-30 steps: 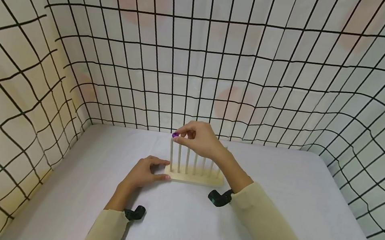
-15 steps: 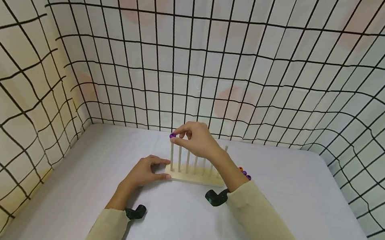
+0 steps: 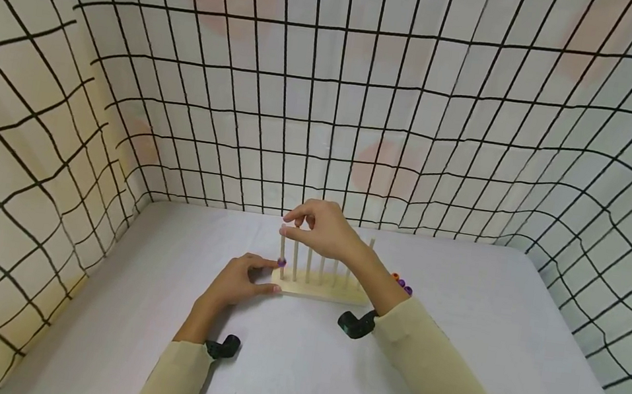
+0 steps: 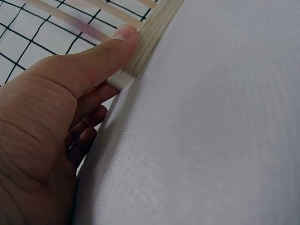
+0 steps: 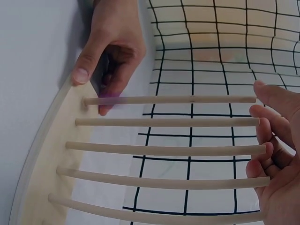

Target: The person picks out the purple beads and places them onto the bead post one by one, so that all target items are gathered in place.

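A pale wooden peg stand (image 3: 322,289) with a row of upright pegs sits on the white cloth. My left hand (image 3: 235,283) grips its left end, thumb at the front edge and fingers behind, as the left wrist view also shows at the wooden base (image 4: 152,40). A purple bead (image 3: 281,262) is on the leftmost peg, low down near the base; in the right wrist view it is a purple blur (image 5: 112,99). My right hand (image 3: 326,230) hovers at that peg's top, thumb and fingers apart with nothing between them.
Several orange and purple beads (image 3: 402,283) lie to the right of the stand, partly behind my right forearm. A black wire grid (image 3: 331,126) rises at the back and both sides of the white table surface (image 3: 292,380).
The purple bead was pinched by my right hand above the leftmost peg; it is now let go and has slid down that peg. My left hand has stayed in place.
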The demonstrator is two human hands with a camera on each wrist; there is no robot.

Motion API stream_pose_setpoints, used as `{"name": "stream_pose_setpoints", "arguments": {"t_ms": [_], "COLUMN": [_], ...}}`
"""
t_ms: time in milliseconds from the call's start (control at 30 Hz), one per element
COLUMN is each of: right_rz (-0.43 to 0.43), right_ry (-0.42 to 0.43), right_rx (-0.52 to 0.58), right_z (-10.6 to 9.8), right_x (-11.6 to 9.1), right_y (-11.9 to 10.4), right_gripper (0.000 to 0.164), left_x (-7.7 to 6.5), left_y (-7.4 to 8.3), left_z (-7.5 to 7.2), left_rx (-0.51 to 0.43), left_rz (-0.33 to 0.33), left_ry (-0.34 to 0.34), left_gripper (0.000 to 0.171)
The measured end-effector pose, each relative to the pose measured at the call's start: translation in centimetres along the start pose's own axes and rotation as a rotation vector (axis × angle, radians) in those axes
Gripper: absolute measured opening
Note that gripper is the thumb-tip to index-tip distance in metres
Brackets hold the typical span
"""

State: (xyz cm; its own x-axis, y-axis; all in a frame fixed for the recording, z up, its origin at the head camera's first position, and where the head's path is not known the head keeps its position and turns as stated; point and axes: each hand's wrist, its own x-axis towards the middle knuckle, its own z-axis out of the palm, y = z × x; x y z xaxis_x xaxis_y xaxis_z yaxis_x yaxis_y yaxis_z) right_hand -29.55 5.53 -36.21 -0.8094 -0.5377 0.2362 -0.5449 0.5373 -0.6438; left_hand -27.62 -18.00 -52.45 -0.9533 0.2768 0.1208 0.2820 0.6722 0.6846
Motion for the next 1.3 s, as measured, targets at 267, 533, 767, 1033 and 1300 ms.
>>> {"name": "stream_pose_setpoints", "arguments": {"t_ms": [267,533,767,1033,1300], "right_rz": [-0.017,-0.015,0.001,0.088,0.168], "right_ry": [-0.001,0.022,0.075,0.132,0.164], "right_rx": [-0.008,0.021,0.009,0.007,-0.057], "right_z": [-0.5,-2.3,-4.2,-6.4,-8.5], "right_x": [-0.5,-1.9,-3.4,-5.9,-8.9], "right_y": [0.5,2.0,3.1,4.5,7.2], "right_gripper": [0.028,0.029,0.029,0.029,0.035], "left_x": [0.1,0.1,0.0,0.1,0.0], "left_y": [-0.2,-0.4,-0.5,-0.5,-0.5], "left_z": [0.2,0.6,0.5,0.1,0.1], "left_rx": [0.002,0.011,0.002,0.004,0.001], "left_rz": [-0.003,-0.018,-0.022,-0.021,-0.002], "left_ry": [-0.003,-0.006,0.004,0.005,0.002], "left_gripper": [0.056,0.055,0.056,0.057,0.056]}}
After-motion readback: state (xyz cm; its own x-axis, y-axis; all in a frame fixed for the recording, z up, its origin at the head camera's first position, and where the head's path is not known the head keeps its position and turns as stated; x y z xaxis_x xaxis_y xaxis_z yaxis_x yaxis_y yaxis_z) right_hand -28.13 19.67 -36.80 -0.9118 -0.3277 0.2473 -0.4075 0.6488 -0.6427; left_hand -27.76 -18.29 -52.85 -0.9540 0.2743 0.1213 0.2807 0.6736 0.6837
